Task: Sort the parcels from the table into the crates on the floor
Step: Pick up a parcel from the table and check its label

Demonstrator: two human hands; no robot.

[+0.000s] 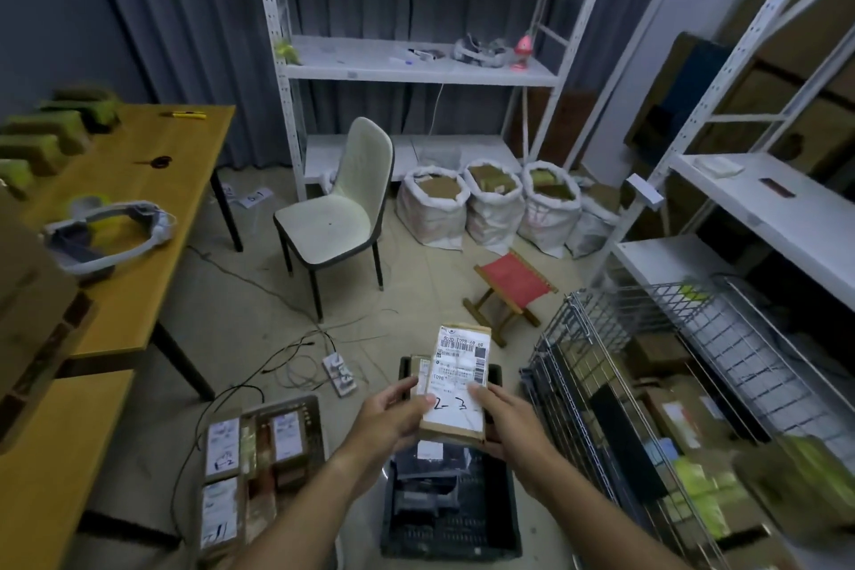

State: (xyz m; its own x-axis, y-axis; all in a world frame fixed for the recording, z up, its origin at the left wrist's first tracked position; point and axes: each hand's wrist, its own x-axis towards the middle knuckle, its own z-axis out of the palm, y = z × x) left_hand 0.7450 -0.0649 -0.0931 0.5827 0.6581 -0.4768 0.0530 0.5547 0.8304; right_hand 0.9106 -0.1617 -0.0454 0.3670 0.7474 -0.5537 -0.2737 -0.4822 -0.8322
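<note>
Holding a flat brown parcel between us, we grip its near end: our left hand curls around the edge at 9 o'clock, our right hand pinches the edge at 3 o'clock. Its white label, marked "2-3", faces up. The parcel hangs above a black crate on the floor. At 9 o'clock of that crate, another crate already holds labelled parcels. The desk runs along at 10 o'clock.

floor: black crate, parcel-filled crate, power strip, white chair, red folding stool, three sacks | wooden table: tape roll, yellow cutter
</note>
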